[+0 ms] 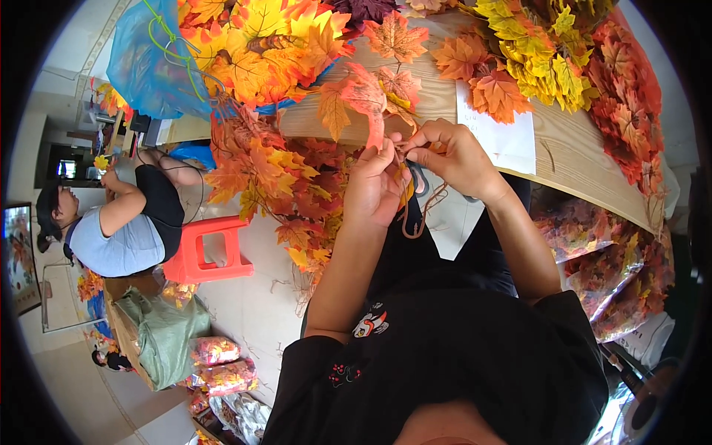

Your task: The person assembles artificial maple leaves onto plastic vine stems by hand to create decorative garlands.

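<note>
Both of my hands meet over the front edge of a wooden table [593,159]. My left hand [373,185] is closed in a pinch on an artificial maple leaf [365,96], orange-red, whose lower part comes down to my fingertips. My right hand [463,159], thumb and index finger together, pinches a thin brown cord [424,222] right beside the left fingertips. The cord hangs in a loop below the hands. Where leaf and cord meet is partly hidden by my fingers. More orange leaves [396,37] lie just beyond on the table.
A white sheet [515,144] lies right of my hands. Leaf piles surround them: yellow-orange [259,44] by a blue bag [148,67], red [627,104] at right, a hanging bunch [297,185] at left. A red stool [248,259] and a seated person [119,230] are at left.
</note>
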